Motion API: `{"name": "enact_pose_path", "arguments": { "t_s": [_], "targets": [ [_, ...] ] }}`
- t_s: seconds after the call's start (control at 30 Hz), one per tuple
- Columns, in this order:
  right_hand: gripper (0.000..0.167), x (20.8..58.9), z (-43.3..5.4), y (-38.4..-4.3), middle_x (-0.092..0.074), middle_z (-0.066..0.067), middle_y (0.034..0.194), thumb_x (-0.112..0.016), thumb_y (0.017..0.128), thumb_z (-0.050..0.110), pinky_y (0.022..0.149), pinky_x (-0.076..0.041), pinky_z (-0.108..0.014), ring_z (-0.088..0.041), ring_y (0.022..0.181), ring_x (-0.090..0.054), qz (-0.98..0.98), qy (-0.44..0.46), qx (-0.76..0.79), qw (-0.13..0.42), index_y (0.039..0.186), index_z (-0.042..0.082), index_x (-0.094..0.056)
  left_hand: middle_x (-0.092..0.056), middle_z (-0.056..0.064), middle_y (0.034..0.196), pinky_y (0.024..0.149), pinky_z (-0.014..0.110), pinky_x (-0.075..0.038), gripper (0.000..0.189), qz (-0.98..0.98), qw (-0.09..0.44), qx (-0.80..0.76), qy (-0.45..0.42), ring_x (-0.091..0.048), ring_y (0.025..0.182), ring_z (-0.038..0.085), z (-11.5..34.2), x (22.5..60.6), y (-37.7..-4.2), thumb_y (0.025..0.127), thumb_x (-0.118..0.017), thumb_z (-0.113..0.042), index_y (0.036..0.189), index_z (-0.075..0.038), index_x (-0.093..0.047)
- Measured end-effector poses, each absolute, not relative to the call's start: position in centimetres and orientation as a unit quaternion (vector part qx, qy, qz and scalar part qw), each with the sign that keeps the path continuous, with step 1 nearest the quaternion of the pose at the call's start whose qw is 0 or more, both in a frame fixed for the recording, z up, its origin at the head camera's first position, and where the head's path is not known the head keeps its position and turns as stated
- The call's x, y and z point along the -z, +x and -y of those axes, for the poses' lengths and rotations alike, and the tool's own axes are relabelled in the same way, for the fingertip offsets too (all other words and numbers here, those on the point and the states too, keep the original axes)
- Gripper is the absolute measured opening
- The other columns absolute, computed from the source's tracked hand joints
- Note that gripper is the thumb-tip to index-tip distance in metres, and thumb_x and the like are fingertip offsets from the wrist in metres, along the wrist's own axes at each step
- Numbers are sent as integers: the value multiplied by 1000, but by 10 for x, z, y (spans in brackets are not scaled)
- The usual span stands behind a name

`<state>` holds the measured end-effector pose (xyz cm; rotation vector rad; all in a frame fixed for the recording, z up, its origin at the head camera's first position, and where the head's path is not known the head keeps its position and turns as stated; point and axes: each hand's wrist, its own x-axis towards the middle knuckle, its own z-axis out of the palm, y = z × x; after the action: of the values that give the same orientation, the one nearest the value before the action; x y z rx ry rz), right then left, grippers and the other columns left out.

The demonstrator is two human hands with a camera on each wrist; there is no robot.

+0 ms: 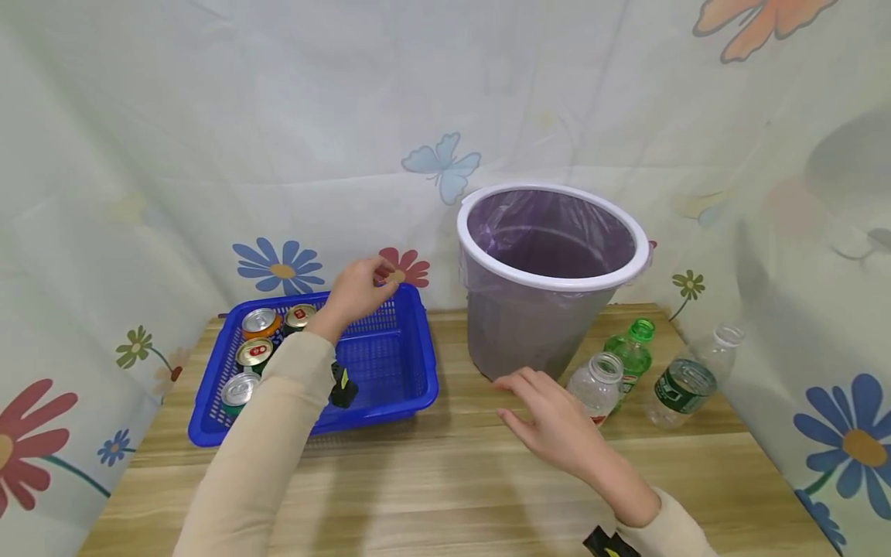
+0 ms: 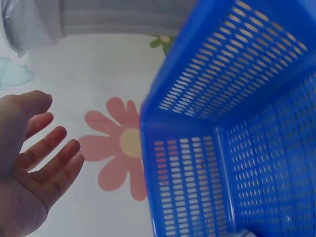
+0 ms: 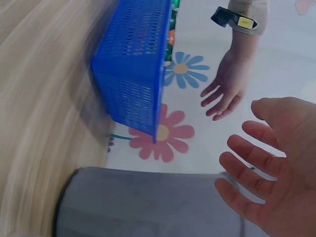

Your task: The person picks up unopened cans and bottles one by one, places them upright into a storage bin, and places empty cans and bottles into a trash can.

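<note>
Left on the table (image 1: 445, 472): one blue basket (image 1: 429, 379), cans (image 1: 254, 352) in its left part; left hand (image 1: 358, 290) above its far side, grip relaxed, holding nothing. Right of centre: one lined bin (image 1: 522, 325). Right: a green bottle (image 1: 632, 357), a clear bottle (image 1: 596, 383), a green-labelled bottle (image 1: 685, 387). Right hand (image 1: 550, 418) on the bin's near side, grip loosely parted, holding nothing.

A small space screened with cloth (image 1: 334, 116); whether it lies in a home, a lab or an office cannot be told. The cloth is pale and creased, rises behind and on both sides, and bears printed flowers (image 1: 863, 447) and butterflies (image 1: 445, 165). It comes down to the edges of a wood-grain desk (image 1: 431, 487), which carries everyday household goods: a lined bin (image 1: 525, 333), a basket (image 1: 376, 363) of cans (image 1: 254, 353) and some bottles (image 1: 682, 387).
</note>
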<state>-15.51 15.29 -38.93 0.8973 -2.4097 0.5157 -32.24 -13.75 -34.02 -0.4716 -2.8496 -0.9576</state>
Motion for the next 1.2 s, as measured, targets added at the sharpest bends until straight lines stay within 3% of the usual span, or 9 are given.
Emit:
{"name": "enact_pose_path", "arguments": {
  "t_s": [0.4,0.5,0.63,0.73,0.9,1.0,1.2],
  "targets": [
    [37,372,-177,-143,-60,1,103,-71,76,18,70,-50,-33,-15,89,-56,897,281,-196,280,111,12,-61,-62,9,109,90,36,-47,30,911,48,386,-141,-56,102,24,110,316,-332,89,-56,-25,114,-8,-58],
    [33,371,-184,-141,-59,0,102,-63,84,33,65,-48,-31,-14,85,-54,896,266,-197,297,112,13,-60,-62,9,111,91,37,-46,33,907,45,395,-138,-56,103,25,105,309,-332,90,-55,-27,117,-8,-57],
    [46,369,-192,-141,-59,-3,102,-42,92,50,70,-48,-34,-19,92,-54,894,246,-203,316,111,12,-61,-61,9,115,94,40,-44,38,901,38,413,-124,-55,106,25,97,299,-330,89,-56,-32,120,-11,-56],
    [41,367,-200,-141,-59,-6,103,-51,90,43,80,-45,-35,-23,99,-54,889,235,-216,327,111,8,-61,-60,8,117,94,40,-44,37,892,35,435,-115,-56,105,25,90,293,-328,89,-57,-32,121,-14,-57],
    [35,365,-211,-142,-59,-12,104,-65,77,16,81,-41,-35,-28,97,-53,878,222,-233,354,110,4,-61,-59,10,118,83,33,-53,36,860,14,499,-106,-65,91,23,78,287,-326,89,-58,-29,121,-14,-56],
    [38,365,-218,-142,-58,-14,105,-68,74,11,80,-40,-37,-30,97,-53,877,209,-238,362,110,2,-61,-58,9,118,75,31,-55,38,840,-2,534,-97,-66,87,21,71,284,-326,89,-59,-29,124,-15,-53],
    [42,367,-229,-140,-57,-16,112,-70,73,8,90,-38,-38,-32,105,-50,887,173,-245,351,114,2,-60,-58,12,118,76,33,-55,44,805,-15,586,-91,-65,93,25,58,281,-328,88,-61,-24,128,-10,-50]
  ]
}}
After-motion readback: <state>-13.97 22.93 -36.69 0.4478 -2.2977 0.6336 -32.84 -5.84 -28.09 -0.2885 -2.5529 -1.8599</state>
